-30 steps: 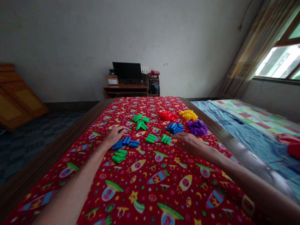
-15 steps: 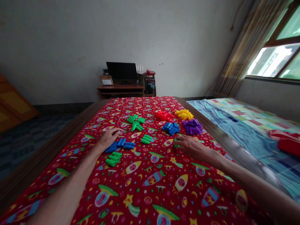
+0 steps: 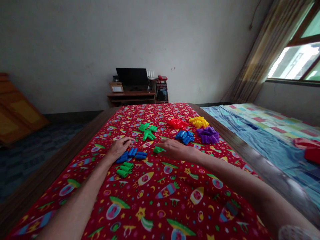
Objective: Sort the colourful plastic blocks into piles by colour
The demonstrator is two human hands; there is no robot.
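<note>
My left hand (image 3: 120, 148) rests on the red printed cloth (image 3: 165, 208), loosely curved with thumb and fingers apart, and holds nothing I can see. Just in front of its wrist lie blue tube-shaped pieces (image 3: 132, 152), and nearer to me green tubes (image 3: 125, 169). My right hand (image 3: 172, 148) reaches across the middle, its fingers closed at a green tube-shaped piece (image 3: 158, 150); the hand partly covers the green there. Farther off, more green tubes (image 3: 148, 134) lie in a loose cluster.
Heaps of red (image 3: 178, 124), yellow (image 3: 199, 122), blue (image 3: 184, 137) and purple (image 3: 208, 135) pieces lie at the right of the table. Beyond stands a desk with a monitor (image 3: 132, 78). A bed (image 3: 240, 123) is on the right, a wooden cabinet (image 3: 20, 111) on the left.
My right hand has moved left from beside the blue and purple heaps to the green tubes in the middle. My left hand stays nearly in place. The view has shifted slightly.
</note>
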